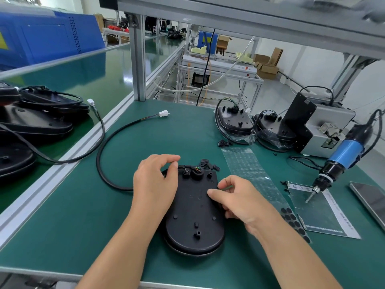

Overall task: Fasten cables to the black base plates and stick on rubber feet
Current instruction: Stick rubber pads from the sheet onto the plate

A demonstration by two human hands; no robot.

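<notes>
The black base plate [194, 213] lies near the bench's [83, 215] front edge, its cable [108, 142] looping away toward the far left. To seat the cable well, I judge it should be pressed fully into the fittings at the plate's far end before anything is fixed. The left hand [155, 184] pinches the cable there between thumb and forefinger; the right hand [242, 200] rests curled on the plate's right rim, possibly pinching something small. The rubber-feet strip [260, 184] lies just right.
</notes>
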